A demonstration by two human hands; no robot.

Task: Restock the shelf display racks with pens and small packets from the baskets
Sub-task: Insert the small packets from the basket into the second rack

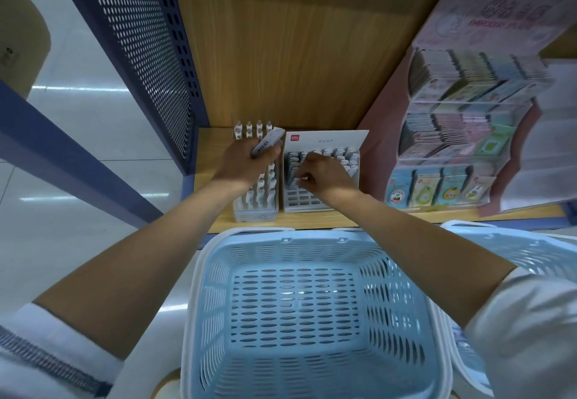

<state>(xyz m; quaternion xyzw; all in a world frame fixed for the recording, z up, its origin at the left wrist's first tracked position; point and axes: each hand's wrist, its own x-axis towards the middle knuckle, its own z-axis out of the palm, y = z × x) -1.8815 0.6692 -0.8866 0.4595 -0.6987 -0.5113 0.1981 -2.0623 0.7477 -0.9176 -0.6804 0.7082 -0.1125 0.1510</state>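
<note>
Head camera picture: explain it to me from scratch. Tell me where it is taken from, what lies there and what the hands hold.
There is no machine here. A person wears one wide-angle camera on the head, and it looks down along both bare arms. The left hand grips a bundle of pens. The right hand pinches a single pen at the grey rack, whose front slots are free. Beside it stands a white rack, also stocked. Both racks sit on a wooden shelf, with a packet display to the right. In front of the shelf, a blue basket looks empty. A second basket shows at the right edge.
</note>
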